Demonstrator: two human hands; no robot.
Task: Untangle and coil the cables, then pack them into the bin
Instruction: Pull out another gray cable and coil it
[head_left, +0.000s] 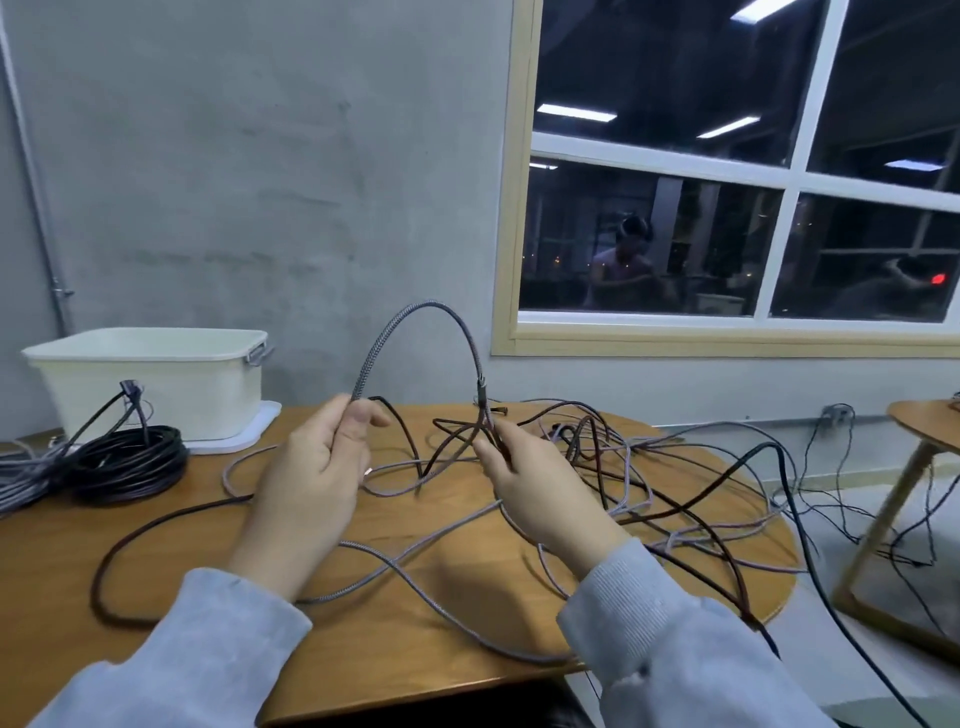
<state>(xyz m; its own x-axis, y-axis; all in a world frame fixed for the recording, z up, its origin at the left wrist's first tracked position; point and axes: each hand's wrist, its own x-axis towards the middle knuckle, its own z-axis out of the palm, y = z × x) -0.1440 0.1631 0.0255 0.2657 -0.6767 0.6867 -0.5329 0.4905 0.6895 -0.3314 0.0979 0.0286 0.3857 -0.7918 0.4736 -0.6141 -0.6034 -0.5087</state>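
One white bin (150, 384) is set on its lid at the table's (395, 623) far left; its inside is hidden from view. Just before it, a coiled black cable (130, 462) and a grey bundle (26, 478) are laid. A grey braided cable (415, 317) is arched between both hands: one end is pinched by the left hand (311, 467), the other by the right hand (524, 478). A loose tangle (649, 467) is spread across the table's right.

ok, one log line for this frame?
stage: untangling | left hand: grips grey braided cable | right hand: pinches same cable near plug | black coil: on table | bin: back left
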